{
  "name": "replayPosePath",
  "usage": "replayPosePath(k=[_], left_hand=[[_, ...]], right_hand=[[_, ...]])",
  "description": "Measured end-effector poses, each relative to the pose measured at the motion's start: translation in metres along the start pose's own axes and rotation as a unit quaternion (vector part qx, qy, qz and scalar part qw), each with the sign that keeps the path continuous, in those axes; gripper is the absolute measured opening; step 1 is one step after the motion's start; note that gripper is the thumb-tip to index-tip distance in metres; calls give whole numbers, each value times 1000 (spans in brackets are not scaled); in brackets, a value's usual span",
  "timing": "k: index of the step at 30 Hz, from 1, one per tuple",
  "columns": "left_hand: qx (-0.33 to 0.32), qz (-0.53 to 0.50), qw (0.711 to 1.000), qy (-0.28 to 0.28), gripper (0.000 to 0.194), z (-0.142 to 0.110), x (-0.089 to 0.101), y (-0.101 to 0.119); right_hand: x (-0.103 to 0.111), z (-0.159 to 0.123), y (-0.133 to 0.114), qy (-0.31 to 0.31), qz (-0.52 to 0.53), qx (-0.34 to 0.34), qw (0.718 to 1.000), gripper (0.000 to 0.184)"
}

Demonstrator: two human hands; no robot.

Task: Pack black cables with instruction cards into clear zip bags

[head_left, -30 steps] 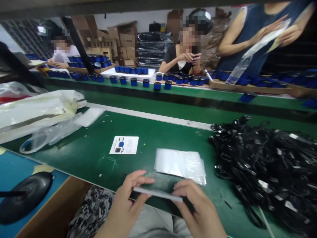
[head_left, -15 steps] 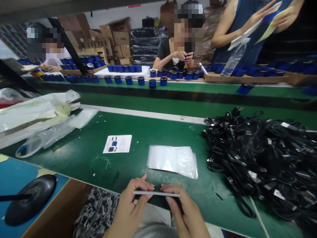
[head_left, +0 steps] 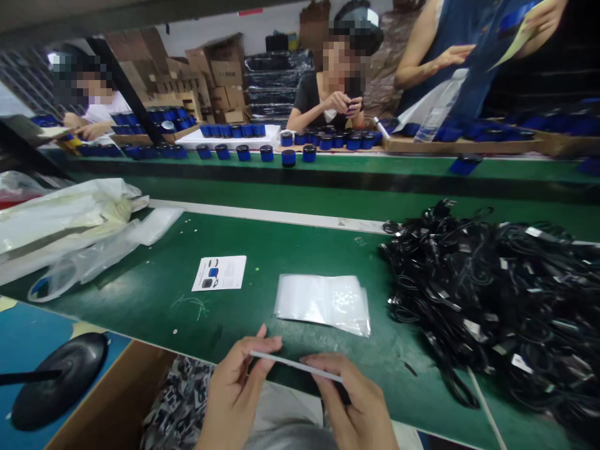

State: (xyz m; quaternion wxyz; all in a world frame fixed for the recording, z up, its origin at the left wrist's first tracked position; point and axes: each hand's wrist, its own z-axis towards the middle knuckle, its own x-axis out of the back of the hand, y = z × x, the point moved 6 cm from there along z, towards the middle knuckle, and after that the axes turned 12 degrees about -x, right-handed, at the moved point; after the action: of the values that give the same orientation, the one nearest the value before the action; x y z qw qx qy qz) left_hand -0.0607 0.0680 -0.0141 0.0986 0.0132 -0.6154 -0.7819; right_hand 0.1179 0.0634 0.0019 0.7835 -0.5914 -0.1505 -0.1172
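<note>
My left hand [head_left: 232, 394] and my right hand [head_left: 359, 406] pinch the two ends of a thin flat white sheet [head_left: 295, 366], seen edge-on, just above the near edge of the green table [head_left: 290, 250]. Both hands are closed on it with fingertips. Just beyond my hands lies a stack of clear plastic bags [head_left: 323, 302]. A small printed leaflet [head_left: 219, 273] lies flat to the left of the bags. A large heap of black cables [head_left: 497, 294] fills the right side of the table.
Crumpled plastic wrapping [head_left: 70, 219] lies at the left. A black round object [head_left: 59, 375] rests on a blue surface at lower left. Across a green conveyor, other people sit or stand behind rows of blue cylinders [head_left: 262, 147] and wooden trays [head_left: 469, 147]; cardboard boxes are stacked behind.
My hands have kept hold of the sheet; its right end has dipped so it now tilts slightly. The view shifted a little, and the standing person's hands moved apart.
</note>
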Motion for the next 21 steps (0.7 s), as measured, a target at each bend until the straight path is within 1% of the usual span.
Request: replayPosePath(k=[1,2,3,4,5,6,7,8,9,11,13,16,17,19,21], left_hand=[[39,-22,997,57,21,-2,3,3],[82,-67,989,104,32,-5,3,7],[132,-130,974,127,41,-8,0,10],[191,-201,953,125,45,-10,-6,12],[253,-264,924,107,47,-13,-15,14],[313,-311,894,82,44,-17,-23,16],[361,-340,867,58,40,-19,-29,18],[391,-355,848,39,33,-20,-33,20],[406,-362,839,27,27,-20,-35,21],[407,-364,837,12,20,-16,-35,21],[411,-351,841,-6,21,-14,-34,19],[427,-311,849,-15,23,-17,-32,14],[427,-302,852,-15,24,-18,-31,13],[422,-292,858,-20,27,-21,-33,12],[416,-276,866,-32,35,-24,-35,12]], right_hand=[[6,2,-10,24,-34,49,998,20],[12,4,-22,54,-80,105,990,21],[16,3,-33,83,-135,160,974,22],[17,2,-42,105,-192,207,954,22],[16,1,-49,118,-240,240,933,22],[15,-1,-54,131,-271,259,918,24],[14,-2,-57,140,-284,268,910,28],[13,-5,-59,142,-287,277,906,32],[12,-7,-59,134,-283,285,906,35],[13,-10,-57,98,-264,298,912,36],[20,-8,-52,56,-243,287,925,34],[40,3,-41,41,-212,226,950,25],[44,6,-38,24,-203,212,956,21],[47,9,-32,-17,-170,187,967,18],[44,10,-26,-51,-112,134,983,18]])
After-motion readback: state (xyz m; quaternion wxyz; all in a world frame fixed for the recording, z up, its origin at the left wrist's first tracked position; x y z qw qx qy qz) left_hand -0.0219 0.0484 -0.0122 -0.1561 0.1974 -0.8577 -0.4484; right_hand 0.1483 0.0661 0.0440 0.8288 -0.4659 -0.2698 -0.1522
